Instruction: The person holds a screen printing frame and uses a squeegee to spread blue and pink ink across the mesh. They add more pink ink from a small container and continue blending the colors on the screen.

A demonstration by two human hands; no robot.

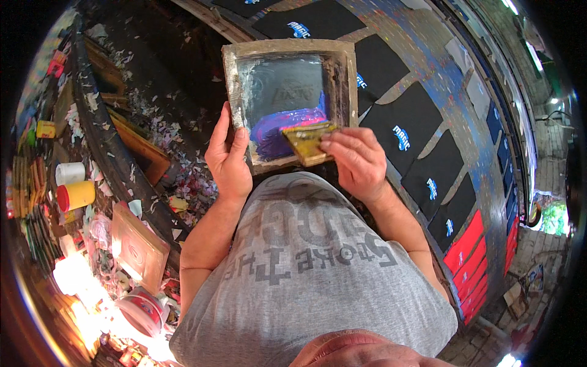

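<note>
My left hand [230, 164] grips the left side of a wooden-framed printing screen [350, 79], thumb toward me and fingers along the outer edge. The screen is tilted up in front of my chest. Thick purple ink [272, 136] with pink streaks covers the lower part of its grey mesh. Between the fingers and thumb of my right hand [359, 164] is a yellowish, ink-stained squeegee [304, 145]. It is over the screen's lower right part, by the edge of the ink; whether its blade touches the mesh, I cannot tell.
Black fabric pieces [406, 131] with blue-and-white prints lie along a paint-spattered table [382, 92] at the right, with red pieces [468, 269] nearer. To the left, paper scraps [177, 189] litter the floor beside a yellow-and-red tub [76, 196], a white container [70, 174] and another framed screen [139, 248].
</note>
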